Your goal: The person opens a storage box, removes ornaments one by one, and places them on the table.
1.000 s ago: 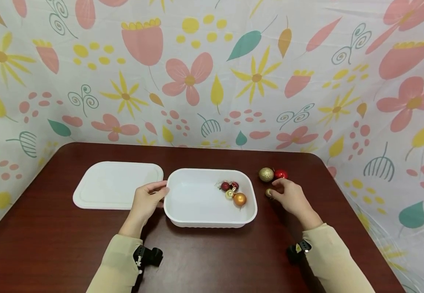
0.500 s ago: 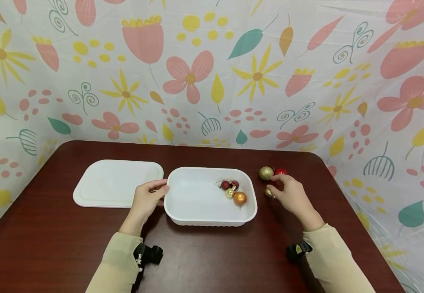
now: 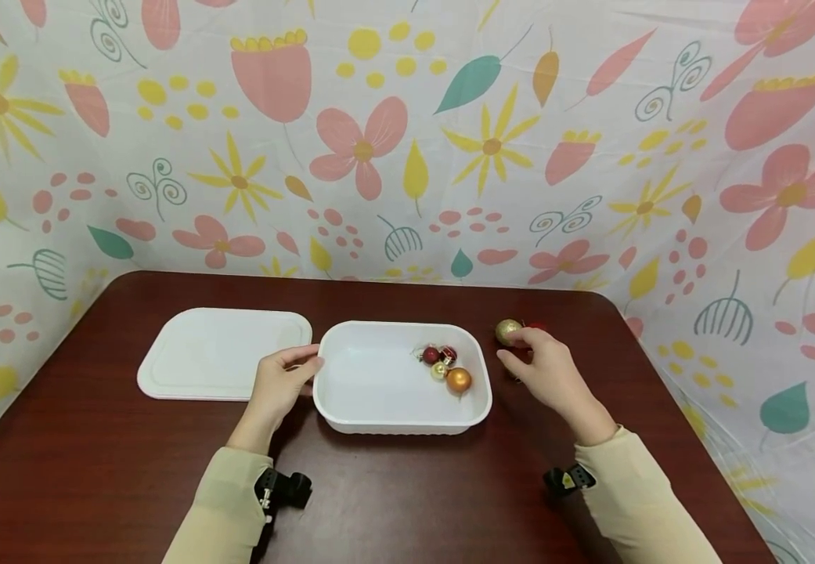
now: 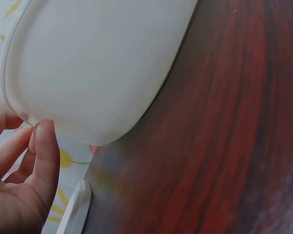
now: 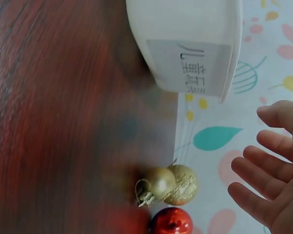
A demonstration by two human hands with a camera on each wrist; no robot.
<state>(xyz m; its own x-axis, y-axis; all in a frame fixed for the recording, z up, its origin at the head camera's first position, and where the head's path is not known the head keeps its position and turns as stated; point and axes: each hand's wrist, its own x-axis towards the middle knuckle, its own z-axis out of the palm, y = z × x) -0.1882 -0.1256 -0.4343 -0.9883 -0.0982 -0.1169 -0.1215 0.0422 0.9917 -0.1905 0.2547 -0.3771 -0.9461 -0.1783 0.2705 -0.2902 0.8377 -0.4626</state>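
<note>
In the head view, my left hand [image 3: 276, 392] holds the left rim of a white plastic tub [image 3: 365, 384] between thumb and fingers. Inside the tub's right side lie two dark red baubles [image 3: 430, 355], a small pale gold one [image 3: 438, 370] and an orange one [image 3: 459, 381]. My right hand [image 3: 548, 377] hovers right of the tub with thumb and fingers apart, gripping nothing. Close to it, the right wrist view shows a small smooth gold bauble [image 5: 160, 181], a glittery gold bauble [image 5: 183, 185] and a shiny red bauble [image 5: 172, 222]. In the head view my right hand mostly hides the small gold and red ones.
A white lid [image 3: 217, 352] lies flat on the dark wooden table [image 3: 393, 501], left of the tub. A label with printed characters [image 5: 190, 66] is on the tub's end wall. Behind the table hangs a flower-patterned cloth [image 3: 379, 235].
My right hand has shifted slightly left and now covers most of the small gold bauble, which showed at the thumb before. My left hand and the tub stay in place.
</note>
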